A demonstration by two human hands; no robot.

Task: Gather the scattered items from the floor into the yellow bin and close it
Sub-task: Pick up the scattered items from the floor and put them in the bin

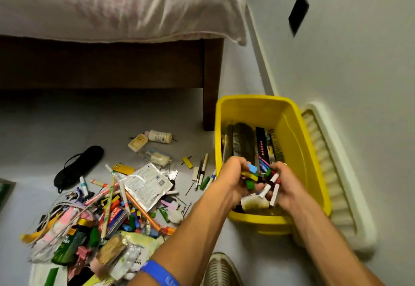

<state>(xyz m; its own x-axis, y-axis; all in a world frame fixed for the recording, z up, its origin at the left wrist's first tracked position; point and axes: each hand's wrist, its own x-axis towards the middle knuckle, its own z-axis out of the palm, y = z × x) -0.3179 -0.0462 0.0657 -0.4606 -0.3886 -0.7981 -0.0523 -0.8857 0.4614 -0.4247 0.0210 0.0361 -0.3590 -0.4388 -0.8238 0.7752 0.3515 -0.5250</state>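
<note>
The person holds both hands over the yellow bin (292, 133), at 4 o'clock in the view. The left hand (233, 178) is curled around small coloured blocks, and the right hand (285, 184) is closed on several white markers with red caps. To do this step well, the hands should go lower inside the bin before they let go, so that nothing bounces over the rim. The bin is bright yellow plastic, open, with dark flat packs standing inside. Its white ribbed lid (336, 173) leans between the bin and the wall. A big pile of scattered items (107, 207) waits on the floor at 8 o'clock.
</note>
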